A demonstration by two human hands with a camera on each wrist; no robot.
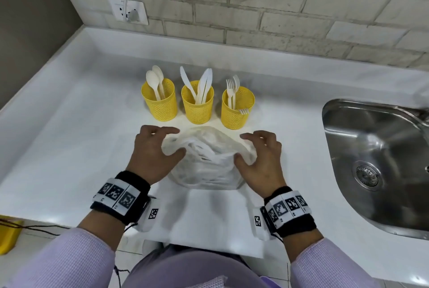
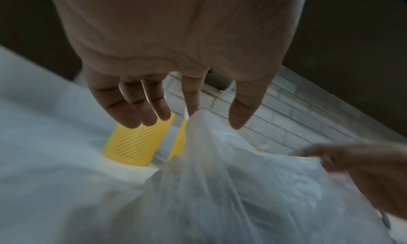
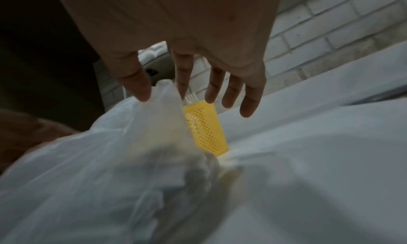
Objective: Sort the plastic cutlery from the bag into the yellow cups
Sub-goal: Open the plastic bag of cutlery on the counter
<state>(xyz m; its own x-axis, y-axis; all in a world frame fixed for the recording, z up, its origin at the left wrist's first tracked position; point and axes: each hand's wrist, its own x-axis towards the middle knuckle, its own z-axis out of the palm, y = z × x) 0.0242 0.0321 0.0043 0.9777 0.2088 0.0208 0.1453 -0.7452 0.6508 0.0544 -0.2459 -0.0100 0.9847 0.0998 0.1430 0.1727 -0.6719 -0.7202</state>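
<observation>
A translucent white plastic bag (image 1: 206,167) lies on the white counter, with white cutlery faintly showing inside. My left hand (image 1: 171,142) pinches its left rim between thumb and index finger. My right hand (image 1: 242,148) pinches the right rim the same way. Behind the bag stand three yellow mesh cups: the left cup (image 1: 160,104) holds spoons, the middle cup (image 1: 197,106) knives, the right cup (image 1: 236,111) forks. In the left wrist view, the bag (image 2: 231,187) rises between the left hand's (image 2: 213,119) index finger and thumb. The right wrist view shows the right hand (image 3: 163,94) with the bag's (image 3: 110,160) edge at its thumb.
A steel sink (image 1: 376,153) is set into the counter at the right. A brick wall with a socket (image 1: 128,12) and a cable runs along the back. A yellow object (image 1: 8,236) sits below the counter's front edge at the left.
</observation>
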